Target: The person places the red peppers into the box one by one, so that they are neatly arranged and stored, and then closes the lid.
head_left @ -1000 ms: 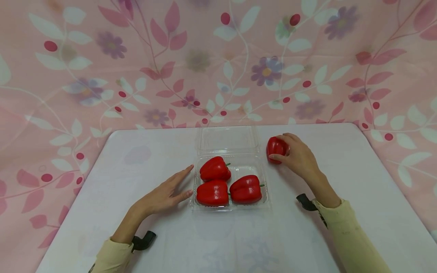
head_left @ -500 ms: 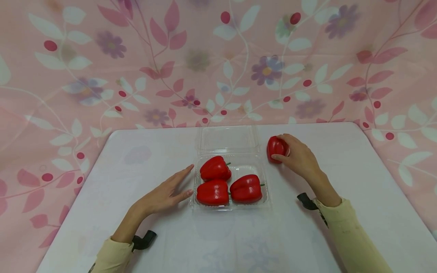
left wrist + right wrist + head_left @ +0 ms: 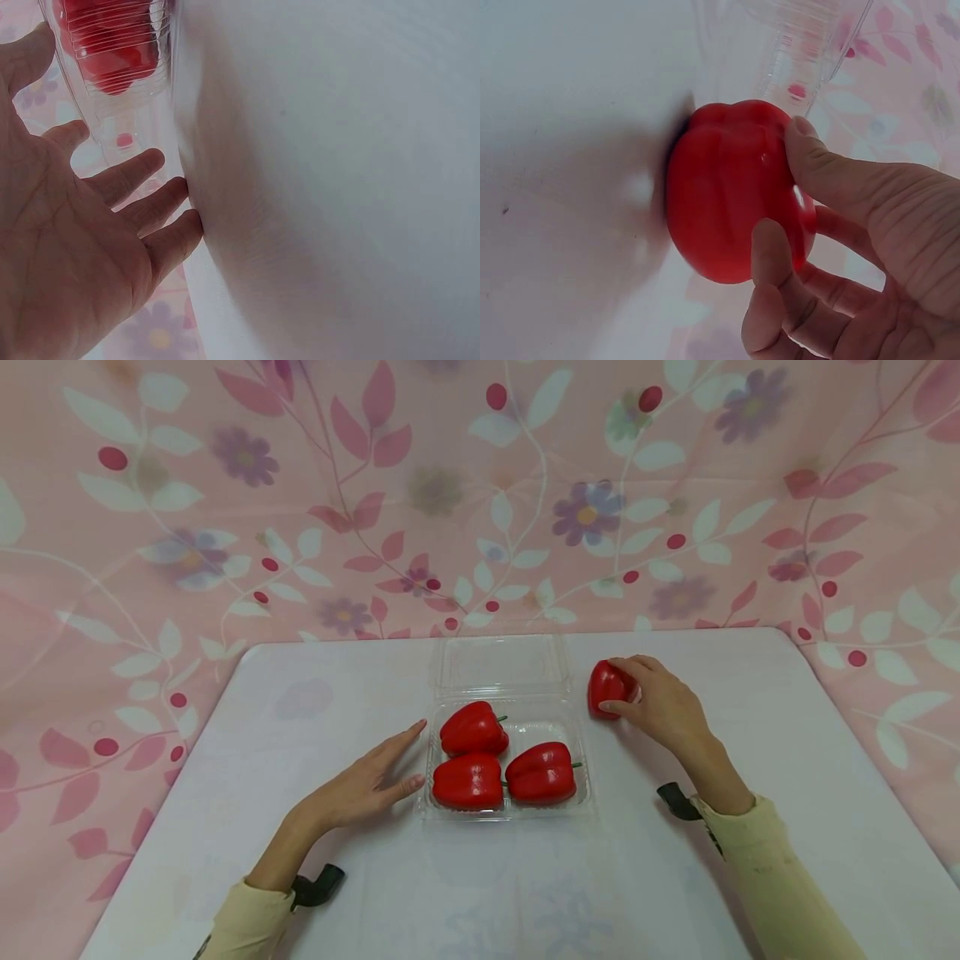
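A clear plastic clamshell container lies with its lid folded back on the table. In its left half sit two red bell peppers, a rear one and a front one; a third bell pepper is at the front right. My left hand is beside the container's left wall, fingers spread and holding nothing; whether the tips touch the rim I cannot tell. To the right of the container, my right hand grips another red bell pepper between thumb and curled fingers. That pepper appears to rest on the table.
The transparent lid lies behind the container, near the table's back edge. A white cloth covers the table. Behind it hangs a pink floral curtain. A black wrist mount sticks out under the left sleeve.
Almost nothing differs. The right hand and its bell pepper have shifted very slightly to the right; the left hand and the container stay where they were.
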`<state>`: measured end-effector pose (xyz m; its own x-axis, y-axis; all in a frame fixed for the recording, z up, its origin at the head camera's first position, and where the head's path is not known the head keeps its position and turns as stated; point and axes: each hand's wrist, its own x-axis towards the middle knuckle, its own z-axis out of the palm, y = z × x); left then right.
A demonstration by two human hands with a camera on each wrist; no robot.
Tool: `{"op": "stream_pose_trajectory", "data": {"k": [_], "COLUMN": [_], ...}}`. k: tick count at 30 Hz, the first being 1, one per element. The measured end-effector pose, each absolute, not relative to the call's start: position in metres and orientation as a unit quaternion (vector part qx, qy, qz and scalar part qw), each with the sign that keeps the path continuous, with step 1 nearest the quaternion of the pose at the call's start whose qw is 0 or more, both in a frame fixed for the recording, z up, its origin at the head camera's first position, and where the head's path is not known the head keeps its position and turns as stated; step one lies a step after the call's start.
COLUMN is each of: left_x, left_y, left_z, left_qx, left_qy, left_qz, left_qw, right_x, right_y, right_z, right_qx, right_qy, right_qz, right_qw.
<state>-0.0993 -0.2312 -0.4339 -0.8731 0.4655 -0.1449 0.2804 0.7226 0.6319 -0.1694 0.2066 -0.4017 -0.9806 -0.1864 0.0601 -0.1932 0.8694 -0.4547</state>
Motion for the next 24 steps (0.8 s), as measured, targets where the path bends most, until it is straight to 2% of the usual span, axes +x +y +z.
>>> {"op": "stream_pose_trajectory", "data": {"k": [24], "left_x": [-0.100], "left_y": [-0.231], "left_z": [-0.432], "left_qx": [0.206], "left_qy": [0.915], "left_qz": [0.313], "left_qw": [0.152], "right_x": [-0.164], "right_y": [0.222], "right_z": [-0.398], "right_qx": [0.080], "right_qy": [-0.973], "right_qz": [0.217], "right_qw": [-0.020]}}
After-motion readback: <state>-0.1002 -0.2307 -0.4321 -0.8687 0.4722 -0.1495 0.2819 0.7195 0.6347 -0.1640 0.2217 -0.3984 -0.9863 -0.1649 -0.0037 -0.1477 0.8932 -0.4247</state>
